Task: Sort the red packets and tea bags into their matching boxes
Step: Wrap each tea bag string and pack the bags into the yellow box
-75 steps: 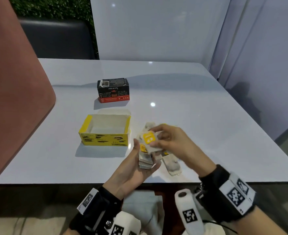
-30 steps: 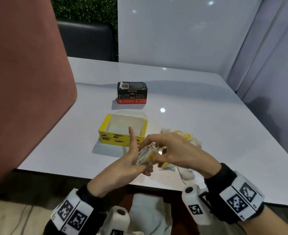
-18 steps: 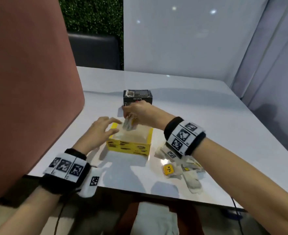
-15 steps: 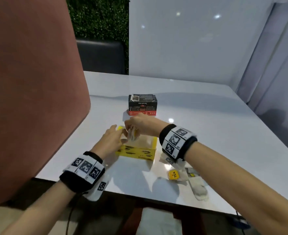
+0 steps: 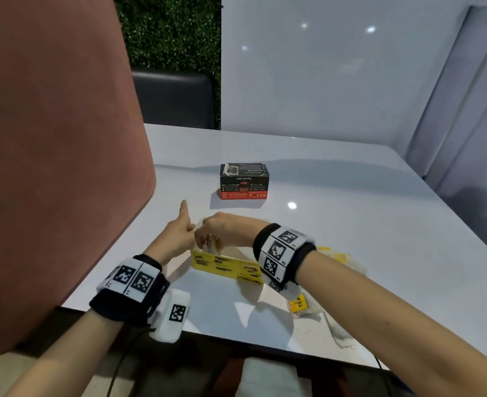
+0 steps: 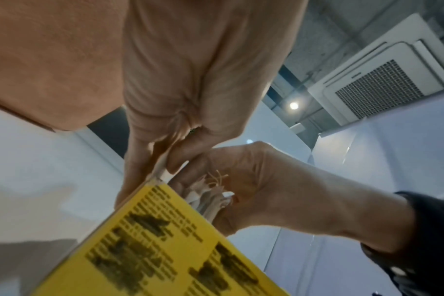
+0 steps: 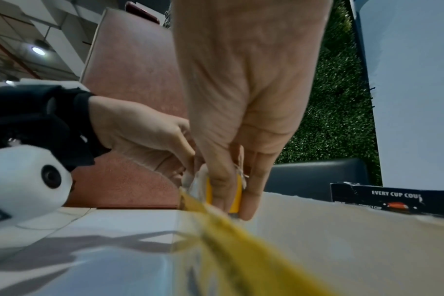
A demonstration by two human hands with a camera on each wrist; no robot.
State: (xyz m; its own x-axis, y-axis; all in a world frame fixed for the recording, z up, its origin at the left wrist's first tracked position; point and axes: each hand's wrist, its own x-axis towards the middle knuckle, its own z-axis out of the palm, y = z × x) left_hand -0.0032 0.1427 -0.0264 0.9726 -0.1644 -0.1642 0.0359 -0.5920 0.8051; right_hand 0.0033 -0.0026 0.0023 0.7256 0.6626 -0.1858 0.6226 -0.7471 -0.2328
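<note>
The open yellow box (image 5: 227, 266) lies on the white table (image 5: 351, 213). My left hand (image 5: 190, 229) pinches the end wall at the box's left end, with the thumb pointing up. Over that same end my right hand (image 5: 209, 243) grips a stack of tea bags (image 5: 212, 247) and holds it down into the box. In the left wrist view the tea bags (image 6: 210, 198) show with their strings, beside the yellow box (image 6: 165, 250). In the right wrist view the right hand's fingers (image 7: 221, 180) clamp the yellow-tagged stack of tea bags (image 7: 237, 186). A black and red box (image 5: 244, 181) stands further back.
Several loose tea bags (image 5: 300, 304) lie on the table to the right of the yellow box, partly under my right forearm, and some reach near the front edge. A pink-brown chair back (image 5: 50, 156) stands close on the left. A dark seat (image 5: 173, 101) is beyond the table.
Both hands held the tea bag stack near the table's front. My right hand has carried it to the yellow box, and my left hand has let go and taken the box's left end.
</note>
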